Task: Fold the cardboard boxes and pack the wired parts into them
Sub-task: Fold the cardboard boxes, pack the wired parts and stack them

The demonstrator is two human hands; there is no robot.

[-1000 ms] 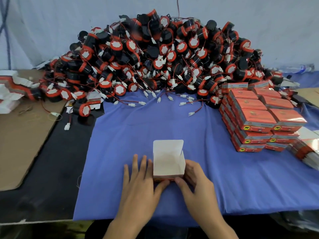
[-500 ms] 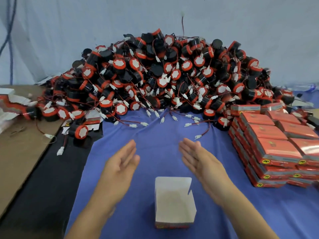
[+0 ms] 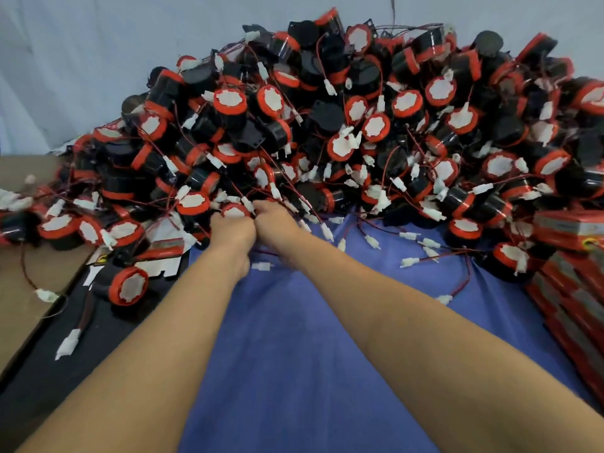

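Hands touching: L hand [image 3: 233, 229] & R hand [image 3: 277, 221] curl into wired parts [image 3: 359, 125] near edge, prob. untangling one; exact grip hidden.

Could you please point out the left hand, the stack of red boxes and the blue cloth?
left hand [image 3: 233, 229]: head view, back of the hand.
stack of red boxes [image 3: 568, 225]: head view, on the uppermost box.
blue cloth [image 3: 294, 338]: head view, bare patch between the forearms.

Table [image 3: 49, 380], blue cloth [image 3: 294, 354] spread, wired parts [image 3: 376, 127] heaped behind, red boxes [image 3: 568, 299] stacked right, possibly cardboard [image 3: 23, 256] left.
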